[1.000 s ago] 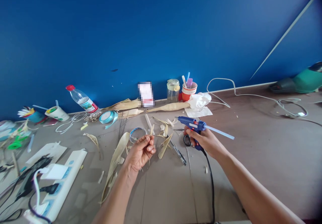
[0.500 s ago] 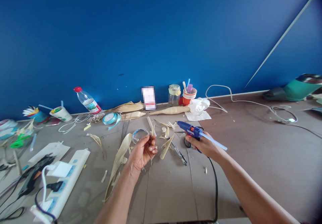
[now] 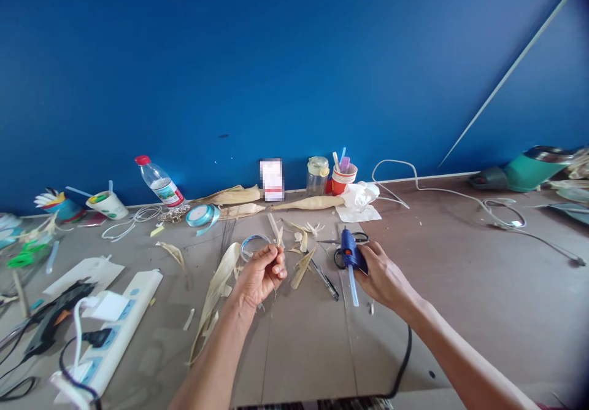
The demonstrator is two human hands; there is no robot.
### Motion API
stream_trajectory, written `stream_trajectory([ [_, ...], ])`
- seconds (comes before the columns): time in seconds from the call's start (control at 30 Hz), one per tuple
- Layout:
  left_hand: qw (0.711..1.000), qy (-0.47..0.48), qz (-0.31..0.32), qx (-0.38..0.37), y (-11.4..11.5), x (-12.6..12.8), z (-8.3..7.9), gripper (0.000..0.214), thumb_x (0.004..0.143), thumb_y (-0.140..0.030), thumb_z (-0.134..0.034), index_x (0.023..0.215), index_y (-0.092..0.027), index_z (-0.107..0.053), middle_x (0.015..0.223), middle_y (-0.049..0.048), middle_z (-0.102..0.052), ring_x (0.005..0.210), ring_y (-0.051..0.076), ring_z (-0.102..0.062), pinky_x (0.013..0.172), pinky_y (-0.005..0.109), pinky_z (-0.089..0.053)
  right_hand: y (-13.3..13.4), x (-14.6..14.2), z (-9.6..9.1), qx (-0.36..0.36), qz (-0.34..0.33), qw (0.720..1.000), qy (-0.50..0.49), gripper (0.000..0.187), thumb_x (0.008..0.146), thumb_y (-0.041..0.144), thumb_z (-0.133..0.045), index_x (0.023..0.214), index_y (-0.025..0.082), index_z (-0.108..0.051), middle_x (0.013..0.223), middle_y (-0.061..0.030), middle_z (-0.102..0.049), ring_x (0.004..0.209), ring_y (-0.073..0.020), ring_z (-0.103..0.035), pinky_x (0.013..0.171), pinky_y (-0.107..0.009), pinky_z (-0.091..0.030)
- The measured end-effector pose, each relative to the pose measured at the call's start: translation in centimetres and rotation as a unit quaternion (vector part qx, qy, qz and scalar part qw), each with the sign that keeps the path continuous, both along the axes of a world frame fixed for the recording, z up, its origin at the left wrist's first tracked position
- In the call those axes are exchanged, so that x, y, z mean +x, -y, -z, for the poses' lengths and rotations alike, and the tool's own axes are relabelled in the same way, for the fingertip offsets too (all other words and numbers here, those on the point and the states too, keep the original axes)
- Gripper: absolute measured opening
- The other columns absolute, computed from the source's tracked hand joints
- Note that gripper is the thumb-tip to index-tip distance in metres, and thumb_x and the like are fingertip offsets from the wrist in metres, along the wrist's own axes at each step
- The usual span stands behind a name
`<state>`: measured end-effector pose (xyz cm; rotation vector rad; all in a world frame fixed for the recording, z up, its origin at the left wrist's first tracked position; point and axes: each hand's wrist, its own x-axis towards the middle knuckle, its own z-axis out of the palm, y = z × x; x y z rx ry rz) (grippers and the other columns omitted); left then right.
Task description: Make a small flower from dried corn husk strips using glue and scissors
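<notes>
A small piece of dried corn husk [image 3: 280,237] stands up between the thumb and fingers of my left hand [image 3: 263,272], which is closed. Behind that hand is a roll of clear tape or ring [image 3: 251,247], partly hidden. My right hand [image 3: 384,275] is wrapped round a blue hot glue gun [image 3: 350,249] with a translucent glue stick [image 3: 353,287] out of its back end. Black-handled scissors [image 3: 338,258] lie beside the gun, partly covered by it. Between my hands lie husk scraps [image 3: 304,267] and a pen [image 3: 327,282].
At the left are a white power strip [image 3: 133,312] and a black glue gun [image 3: 57,321]. Along the blue wall stand a plastic bottle [image 3: 163,186], a glass jar [image 3: 317,180] and a red paper cup [image 3: 343,183]. A ribbon roll [image 3: 199,215] and long husks [image 3: 313,203] lie nearby.
My right hand has turned the glue gun, so its nozzle now points away from me instead of left. It has lowered towards the scissors. My left hand keeps the husk piece.
</notes>
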<state>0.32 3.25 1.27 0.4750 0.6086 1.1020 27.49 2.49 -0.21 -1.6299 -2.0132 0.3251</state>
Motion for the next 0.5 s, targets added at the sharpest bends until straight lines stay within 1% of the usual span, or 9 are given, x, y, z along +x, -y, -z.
stream_trajectory([
  [0.07,1.000,-0.004,0.001,0.000,0.0,0.0,0.0,0.010,0.073,-0.020,-0.069,0.074,-0.012,-0.062,0.062,-0.0022,-0.054,0.046,0.001,-0.042,0.048,0.017,-0.036,0.5,-0.2,-0.7,0.006,-0.027,0.998,-0.051,0.015,0.077,0.023,-0.051,0.091,0.019,-0.054,0.094,-0.0093,-0.054,0.079,-0.0209,-0.056,0.069,-0.031,-0.045],
  [0.13,1.000,-0.022,-0.002,0.006,0.0,0.1,0.0,0.011,0.074,-0.021,-0.068,0.076,-0.012,-0.062,0.062,-0.0024,-0.053,0.045,0.001,-0.041,0.048,0.017,-0.036,1.1,-0.7,-1.9,0.000,-0.071,0.990,-0.125,0.016,0.078,0.028,-0.054,0.091,0.019,-0.055,0.093,-0.0089,-0.056,0.079,-0.0205,-0.055,0.071,-0.031,-0.045],
  [0.2,0.999,-0.044,-0.007,0.017,0.2,0.3,0.0,0.013,0.074,-0.024,-0.068,0.078,-0.012,-0.062,0.062,-0.0023,-0.054,0.044,0.002,-0.042,0.048,0.018,-0.036,1.7,-1.6,-3.2,-0.040,-0.100,0.973,-0.205,0.020,0.080,0.035,-0.053,0.092,0.020,-0.055,0.086,-0.0071,-0.057,0.074,-0.0192,-0.056,0.068,-0.030,-0.046],
  [0.27,0.998,-0.057,-0.011,0.029,0.3,0.4,-0.1,0.015,0.074,-0.026,-0.068,0.079,-0.013,-0.062,0.062,-0.0021,-0.054,0.045,0.002,-0.042,0.048,0.019,-0.037,2.1,-2.7,-4.3,-0.110,-0.125,0.946,-0.279,0.026,0.084,0.041,-0.048,0.097,0.019,-0.055,0.070,-0.0024,-0.055,0.061,-0.0158,-0.054,0.058,-0.027,-0.045],
  [0.3,0.997,-0.062,-0.014,0.033,0.3,0.5,-0.1,0.015,0.074,-0.026,-0.068,0.078,-0.013,-0.062,0.062,-0.0021,-0.054,0.045,0.003,-0.042,0.049,0.019,-0.037,2.3,-3.2,-4.7,-0.144,-0.140,0.933,-0.299,0.029,0.085,0.043,-0.046,0.099,0.019,-0.056,0.065,-0.0007,-0.053,0.057,-0.0145,-0.052,0.055,-0.026,-0.044],
  [0.37,0.997,-0.069,-0.021,0.037,0.4,0.6,-0.2,0.015,0.074,-0.026,-0.068,0.077,-0.013,-0.061,0.062,-0.0022,-0.054,0.045,0.003,-0.042,0.049,0.019,-0.037,2.5,-4.2,-5.3,-0.194,-0.173,0.913,-0.316,0.033,0.085,0.045,-0.045,0.100,0.018,-0.057,0.061,0.0007,-0.050,0.055,-0.0127,-0.049,0.052,-0.025,-0.043],
  [0.43,0.996,-0.076,-0.029,0.040,0.4,0.6,-0.3,0.015,0.073,-0.026,-0.069,0.075,-0.013,-0.061,0.061,-0.0023,-0.054,0.045,0.003,-0.041,0.050,0.020,-0.037,2.4,-4.9,-5.4,-0.212,-0.192,0.901,-0.325,0.034,0.085,0.047,-0.045,0.096,0.018,-0.058,0.061,0.0009,-0.048,0.053,-0.0114,-0.045,0.051,-0.024,-0.041],
  [0.5,0.995,-0.082,-0.035,0.043,0.4,0.6,-0.3,0.015,0.074,-0.026,-0.068,0.075,-0.013,-0.061,0.062,-0.0022,-0.054,0.045,0.003,-0.042,0.050,0.020,-0.037,2.2,-5.3,-5.1,-0.219,-0.200,0.898,-0.324,0.034,0.084,0.047,-0.046,0.093,0.017,-0.058,0.064,0.0001,-0.050,0.053,-0.0104,-0.043,0.050,-0.023,-0.040],
])
